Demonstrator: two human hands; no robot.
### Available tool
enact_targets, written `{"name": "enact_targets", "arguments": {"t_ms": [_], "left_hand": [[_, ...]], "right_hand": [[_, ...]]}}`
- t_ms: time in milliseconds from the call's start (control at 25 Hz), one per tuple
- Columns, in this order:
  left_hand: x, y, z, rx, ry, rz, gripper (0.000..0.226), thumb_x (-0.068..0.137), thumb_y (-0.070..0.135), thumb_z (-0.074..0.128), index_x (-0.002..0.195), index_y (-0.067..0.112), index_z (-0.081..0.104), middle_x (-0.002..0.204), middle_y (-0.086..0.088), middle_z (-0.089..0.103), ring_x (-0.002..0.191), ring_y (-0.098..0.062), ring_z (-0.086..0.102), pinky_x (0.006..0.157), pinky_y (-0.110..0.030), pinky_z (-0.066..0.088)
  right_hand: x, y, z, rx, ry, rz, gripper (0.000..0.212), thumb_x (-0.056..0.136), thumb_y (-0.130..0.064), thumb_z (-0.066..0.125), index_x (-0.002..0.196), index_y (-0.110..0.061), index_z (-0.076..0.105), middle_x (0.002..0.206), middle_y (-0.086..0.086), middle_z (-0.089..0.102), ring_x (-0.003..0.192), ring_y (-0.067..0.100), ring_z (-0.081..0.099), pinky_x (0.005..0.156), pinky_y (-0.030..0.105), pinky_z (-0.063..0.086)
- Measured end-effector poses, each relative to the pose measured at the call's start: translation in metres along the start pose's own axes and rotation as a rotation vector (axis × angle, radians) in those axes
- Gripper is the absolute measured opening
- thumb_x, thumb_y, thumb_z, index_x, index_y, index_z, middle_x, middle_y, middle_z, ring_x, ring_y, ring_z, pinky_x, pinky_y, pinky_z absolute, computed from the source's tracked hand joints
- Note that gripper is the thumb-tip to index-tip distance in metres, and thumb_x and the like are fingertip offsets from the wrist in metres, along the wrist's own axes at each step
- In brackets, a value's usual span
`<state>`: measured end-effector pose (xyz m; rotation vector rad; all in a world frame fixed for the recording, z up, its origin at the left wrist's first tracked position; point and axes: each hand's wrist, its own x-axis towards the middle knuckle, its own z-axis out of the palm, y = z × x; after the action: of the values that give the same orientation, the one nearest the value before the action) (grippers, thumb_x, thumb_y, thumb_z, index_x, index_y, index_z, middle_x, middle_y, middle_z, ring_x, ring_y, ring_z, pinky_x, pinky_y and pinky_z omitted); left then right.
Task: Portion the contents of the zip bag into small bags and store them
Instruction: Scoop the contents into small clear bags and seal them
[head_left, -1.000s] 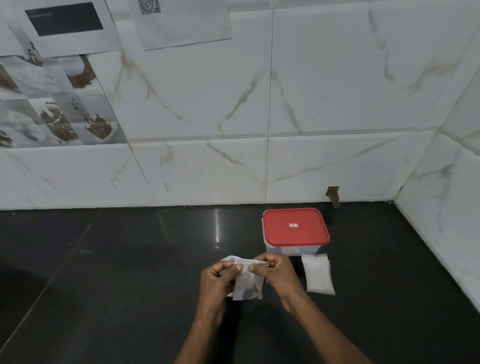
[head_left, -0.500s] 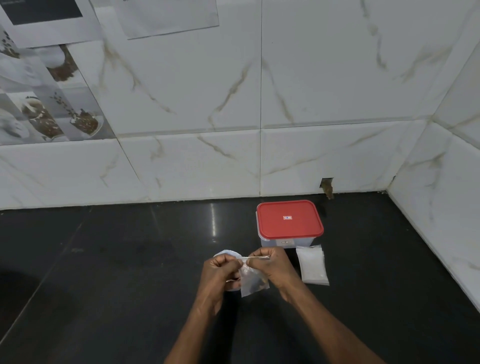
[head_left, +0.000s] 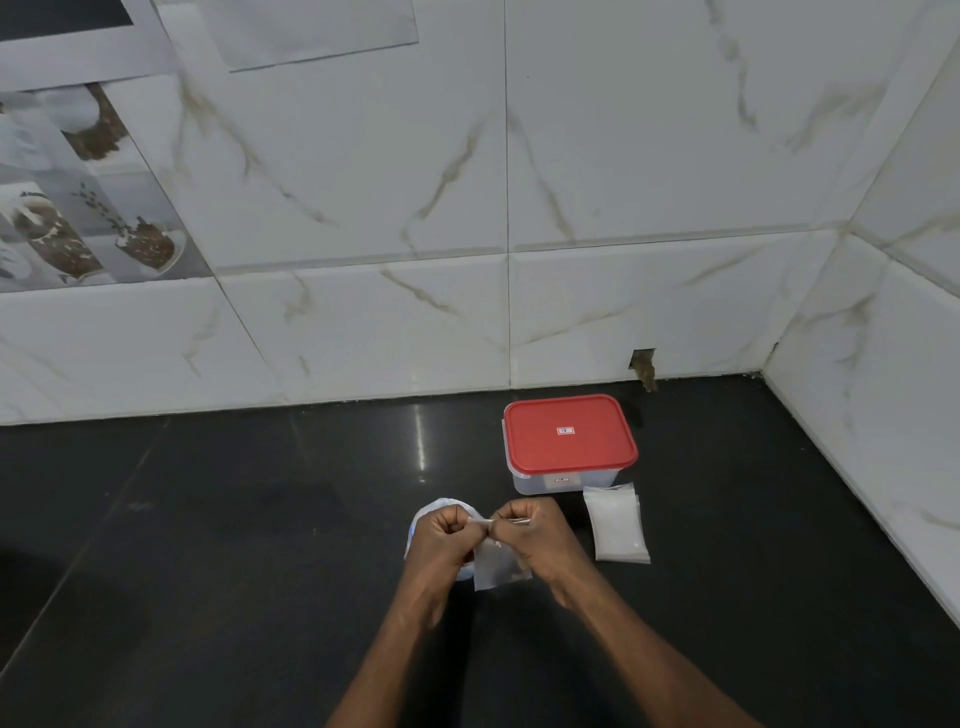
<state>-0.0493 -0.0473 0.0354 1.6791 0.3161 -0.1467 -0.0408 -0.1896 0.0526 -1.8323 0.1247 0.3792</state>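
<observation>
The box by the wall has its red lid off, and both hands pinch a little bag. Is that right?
Not quite. In the head view the red lid sits shut on the box. The box is by the wall, and the left hand and right hand both pinch the little bag.

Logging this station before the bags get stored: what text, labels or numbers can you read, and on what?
Small sticker on the red plastic lid: too blurred to read.
Dark label on the clear plastic box's front wall: too small to read.
White paper sheet on the tiled wall: no print shows.
Nothing here is readable.
</observation>
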Motion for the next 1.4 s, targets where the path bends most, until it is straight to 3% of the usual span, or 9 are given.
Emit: {"name": "enact_targets", "arguments": {"t_ms": [120, 280, 440, 520, 880, 1080, 1160, 1280, 1400], "left_hand": [[-0.003, -0.001, 0.004, 0.025, 0.034, 0.015, 0.021, 0.075, 0.015, 0.068, 0.070, -0.004, 0.065, 0.085, -0.026, 0.067, 0.067, -0.029, 0.061, 0.065, -0.057, 0.057], [-0.005, -0.003, 0.001, -0.082, -0.021, -0.014, 0.008, 0.086, -0.001, 0.066, 0.081, -0.008, 0.066, 0.084, -0.027, 0.068, 0.075, -0.032, 0.064, 0.071, -0.049, 0.057], [-0.009, 0.000, 0.008, -0.111, 0.035, -0.029, 0.018, 0.072, 0.011, 0.067, 0.075, -0.007, 0.064, 0.078, -0.013, 0.065, 0.073, -0.026, 0.060, 0.063, -0.039, 0.052], [-0.009, -0.002, 0.009, -0.101, 0.041, -0.036, 0.012, 0.079, 0.005, 0.066, 0.076, -0.006, 0.065, 0.074, -0.012, 0.067, 0.072, -0.025, 0.062, 0.062, -0.037, 0.051], [-0.018, -0.006, 0.018, -0.148, -0.025, -0.010, 0.014, 0.087, 0.003, 0.068, 0.073, 0.002, 0.072, 0.070, -0.007, 0.070, 0.072, -0.024, 0.065, 0.073, -0.041, 0.053], [-0.017, -0.009, 0.022, -0.082, -0.003, -0.032, 0.022, 0.081, 0.010, 0.066, 0.060, 0.015, 0.061, 0.063, -0.008, 0.057, 0.064, -0.019, 0.053, 0.063, -0.033, 0.047], [-0.020, -0.008, 0.025, -0.098, 0.001, -0.043, 0.012, 0.074, 0.018, 0.063, 0.066, 0.010, 0.060, 0.066, -0.011, 0.058, 0.066, -0.022, 0.054, 0.063, -0.035, 0.049], [-0.022, -0.013, 0.029, -0.198, -0.059, -0.089, 0.017, 0.078, 0.017, 0.066, 0.078, 0.000, 0.065, 0.080, -0.020, 0.067, 0.078, -0.030, 0.063, 0.079, -0.053, 0.056], [-0.024, -0.011, 0.035, -0.198, -0.077, -0.083, 0.015, 0.089, 0.002, 0.066, 0.074, 0.003, 0.071, 0.078, -0.019, 0.068, 0.076, -0.028, 0.064, 0.077, -0.046, 0.053]], "right_hand": [[0.000, 0.004, -0.001, -0.018, 0.036, -0.016, 0.013, 0.082, -0.023, 0.071, 0.079, -0.010, 0.072, 0.074, -0.002, 0.067, 0.076, 0.012, 0.062, 0.070, 0.032, 0.055], [-0.003, 0.005, -0.010, 0.114, 0.046, 0.023, 0.007, 0.083, -0.021, 0.074, 0.077, -0.020, 0.069, 0.079, -0.005, 0.069, 0.079, 0.012, 0.065, 0.061, 0.024, 0.057], [-0.004, 0.007, -0.013, 0.089, 0.086, 0.009, 0.011, 0.083, -0.014, 0.071, 0.074, -0.019, 0.069, 0.073, -0.005, 0.070, 0.071, 0.010, 0.067, 0.058, 0.019, 0.055], [-0.005, 0.009, -0.014, 0.086, 0.097, -0.019, 0.007, 0.082, -0.013, 0.069, 0.076, -0.015, 0.071, 0.072, -0.004, 0.070, 0.071, 0.012, 0.067, 0.058, 0.020, 0.054], [-0.009, 0.018, -0.017, 0.181, 0.056, -0.062, 0.011, 0.079, -0.016, 0.073, 0.075, -0.006, 0.072, 0.067, 0.002, 0.068, 0.063, 0.011, 0.062, 0.057, 0.025, 0.051], [-0.016, 0.033, -0.025, 0.283, 0.020, -0.028, 0.003, 0.080, -0.008, 0.071, 0.079, -0.007, 0.074, 0.077, 0.008, 0.073, 0.071, 0.014, 0.067, 0.067, 0.029, 0.054], [-0.016, 0.035, -0.028, 0.303, 0.041, -0.029, 0.005, 0.079, -0.004, 0.069, 0.078, -0.006, 0.073, 0.075, 0.009, 0.073, 0.069, 0.015, 0.067, 0.067, 0.030, 0.054], [-0.015, 0.035, -0.031, 0.248, 0.056, -0.052, 0.008, 0.080, -0.005, 0.067, 0.074, -0.005, 0.073, 0.071, 0.007, 0.071, 0.066, 0.013, 0.065, 0.063, 0.024, 0.053], [-0.014, 0.037, -0.032, 0.206, 0.053, -0.075, 0.011, 0.081, -0.005, 0.065, 0.073, -0.001, 0.072, 0.064, 0.003, 0.067, 0.063, 0.008, 0.059, 0.059, 0.021, 0.049]]}}
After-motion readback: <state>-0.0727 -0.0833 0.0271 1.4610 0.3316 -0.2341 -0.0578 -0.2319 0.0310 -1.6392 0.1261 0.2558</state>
